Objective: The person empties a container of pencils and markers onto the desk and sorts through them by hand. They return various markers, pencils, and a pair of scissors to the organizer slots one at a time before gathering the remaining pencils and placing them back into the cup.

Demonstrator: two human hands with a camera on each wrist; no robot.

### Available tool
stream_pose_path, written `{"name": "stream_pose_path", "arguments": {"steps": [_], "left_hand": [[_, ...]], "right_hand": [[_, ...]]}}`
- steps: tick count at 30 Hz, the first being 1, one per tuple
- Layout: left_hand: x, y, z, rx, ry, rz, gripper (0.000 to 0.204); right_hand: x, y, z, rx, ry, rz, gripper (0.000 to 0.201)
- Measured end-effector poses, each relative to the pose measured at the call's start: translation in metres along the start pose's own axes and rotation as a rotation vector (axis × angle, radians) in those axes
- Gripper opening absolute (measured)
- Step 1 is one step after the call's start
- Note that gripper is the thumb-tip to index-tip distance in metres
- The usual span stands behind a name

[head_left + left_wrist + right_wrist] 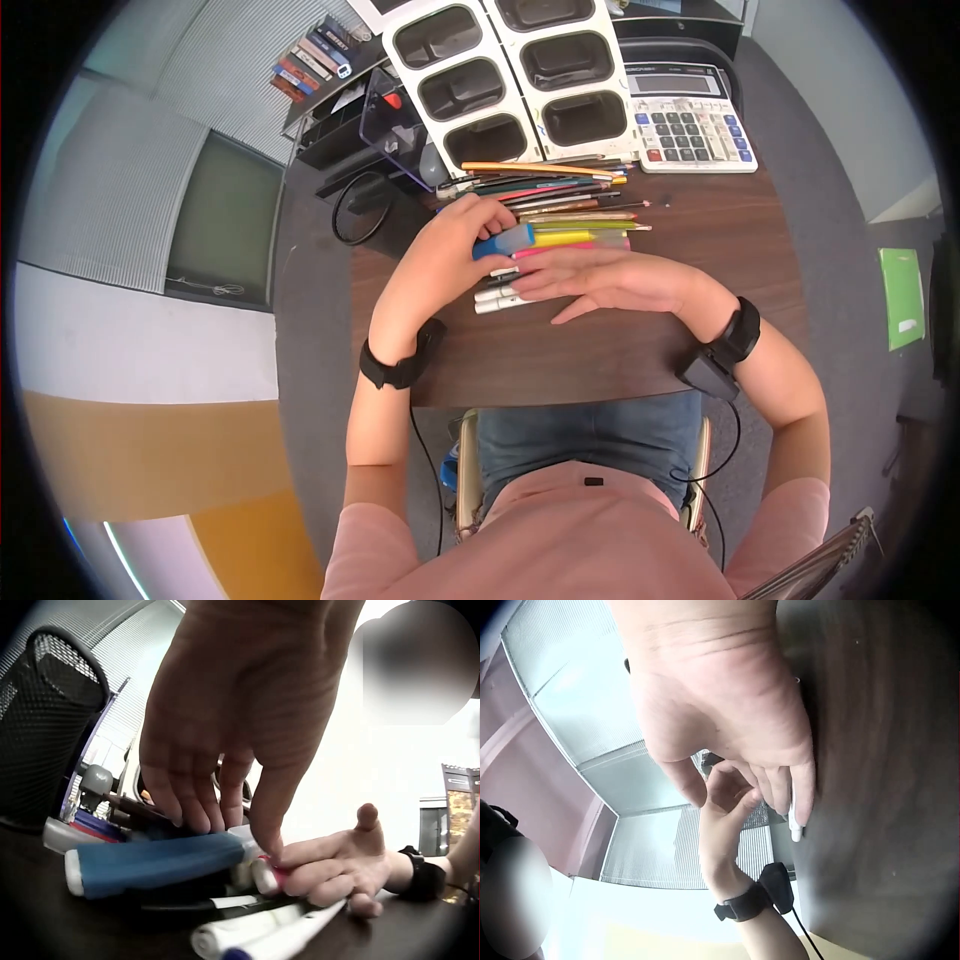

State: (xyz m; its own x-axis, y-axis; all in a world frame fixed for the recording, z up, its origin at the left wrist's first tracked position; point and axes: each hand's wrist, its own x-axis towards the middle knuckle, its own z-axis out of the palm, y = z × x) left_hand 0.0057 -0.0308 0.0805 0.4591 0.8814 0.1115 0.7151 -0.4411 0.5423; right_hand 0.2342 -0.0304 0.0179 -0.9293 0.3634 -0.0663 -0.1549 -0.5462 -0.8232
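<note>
My left hand (440,255) has its thumb and fingers on either side of a thick blue marker (508,240) with a white end. In the left wrist view its fingertips lie behind the blue marker, and the thumb tip comes down by the white end of a pink pen (270,876). My right hand (625,281) is stretched palm-down over the markers, fingers pointing left, fingertips close to that pen. Below the fingers lie white markers (492,305), partly covered by them. A yellow highlighter (562,239) lies to the right of the blue marker.
Several pencils and pens (560,190) lie in a row beyond the hands. Behind them stands a white organizer (515,75) with dark compartments, a calculator (690,120) to its right. A black mesh pen holder (385,220) sits at the left on the brown desk (600,360).
</note>
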Motion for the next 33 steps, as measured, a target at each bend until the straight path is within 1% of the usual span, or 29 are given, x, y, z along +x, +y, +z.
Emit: {"name": "stream_pose_path", "arguments": {"steps": [1, 2, 3, 4, 6, 7, 9, 10, 12, 13, 14, 16, 17, 18, 20, 21, 23, 24, 26, 27, 28, 30, 31, 33], "left_hand": [[0.004, -0.006, 0.000, 0.001, -0.054, 0.017, 0.033], [0.008, -0.009, 0.000, 0.001, -0.107, 0.033, 0.031], [0.011, -0.011, 0.001, -0.020, -0.123, 0.043, 0.031], [0.011, -0.013, 0.001, -0.027, -0.122, 0.049, 0.031], [0.013, -0.016, 0.000, 0.046, -0.103, 0.077, 0.030], [0.013, -0.018, 0.001, 0.033, -0.099, 0.080, 0.030], [0.013, -0.020, 0.001, -0.320, -0.052, -0.057, 0.029], [0.012, -0.021, 0.001, -0.337, -0.046, -0.055, 0.029], [0.011, -0.018, -0.003, -0.678, 0.028, -0.094, 0.027], [0.009, -0.021, -0.004, -0.795, 0.013, -0.096, 0.024], [0.007, -0.022, -0.006, -0.816, 0.024, -0.093, 0.024], [0.003, -0.021, -0.009, -1.240, 0.051, -0.136, 0.028], [0.002, -0.022, -0.008, -1.297, 0.073, -0.169, 0.035], [0.004, -0.027, -0.005, -1.316, 0.080, -0.161, 0.035], [0.007, -0.037, 0.001, -1.635, -0.023, -0.266, 0.035], [0.007, -0.037, 0.005, -1.665, -0.024, -0.310, 0.035], [0.009, -0.036, 0.009, -1.705, -0.035, -0.310, 0.035], [0.009, -0.036, 0.010, -1.725, -0.059, -0.325, 0.035], [0.007, -0.035, 0.009, -1.744, -0.053, -0.312, 0.035], [0.007, -0.033, 0.007, -1.731, -0.039, -0.301, 0.035], [0.006, -0.032, 0.006, -1.718, -0.026, -0.290, 0.035], [0.008, -0.037, 0.007, -1.737, -0.030, -0.254, 0.036], [0.008, -0.037, 0.007, -1.735, -0.029, -0.268, 0.036], [0.008, -0.038, 0.009, -1.738, -0.024, -0.269, 0.036]], "right_hand": [[0.000, -0.001, -0.004, -0.002, 0.008, 0.000, 0.050], [0.001, -0.002, -0.008, -0.022, -0.085, 0.037, 0.050], [0.001, -0.002, -0.011, -0.042, -0.177, 0.075, 0.050], [-0.001, -0.002, -0.010, -0.045, -0.168, 0.078, 0.050], [-0.003, -0.001, -0.006, -0.170, -0.200, 0.112, 0.049], [-0.003, -0.001, -0.004, -0.150, -0.179, 0.120, 0.048], [-0.004, -0.005, 0.000, -0.182, -0.149, 0.112, 0.049], [-0.003, -0.007, 0.002, -0.209, -0.129, 0.093, 0.049], [-0.002, -0.008, 0.003, -0.252, -0.144, 0.103, 0.049], [-0.001, -0.009, 0.004, -0.292, -0.168, 0.095, 0.050], [-0.001, -0.010, 0.006, -0.297, -0.162, 0.118, 0.050], [-0.001, -0.012, 0.010, -0.268, -0.221, 0.135, 0.050], [-0.002, -0.013, 0.011, -0.306, -0.234, 0.157, 0.049], [-0.002, -0.013, 0.011, -0.312, -0.227, 0.176, 0.049], [-0.002, -0.015, 0.015, -0.457, -0.186, 0.218, 0.049], [-0.002, -0.016, 0.019, -0.467, -0.184, 0.239, 0.049], [-0.001, -0.015, 0.037, -0.779, -0.049, 0.124, 0.042], [0.000, -0.015, 0.048, -0.785, -0.055, 0.138, 0.042], [0.002, -0.013, 0.069, -1.387, 0.098, 0.120, 0.034], [0.003, 0.002, 0.073, -1.634, 0.211, -0.138, 0.029], [0.001, 0.008, 0.077, -1.637, 0.206, -0.135, 0.029], [0.002, 0.011, 0.084, -1.949, 0.372, -0.032, 0.028], [0.001, 0.009, 0.086, -1.953, 0.370, -0.027, 0.028], [-0.003, 0.002, 0.088, -2.022, 0.475, 0.089, 0.030]]}}
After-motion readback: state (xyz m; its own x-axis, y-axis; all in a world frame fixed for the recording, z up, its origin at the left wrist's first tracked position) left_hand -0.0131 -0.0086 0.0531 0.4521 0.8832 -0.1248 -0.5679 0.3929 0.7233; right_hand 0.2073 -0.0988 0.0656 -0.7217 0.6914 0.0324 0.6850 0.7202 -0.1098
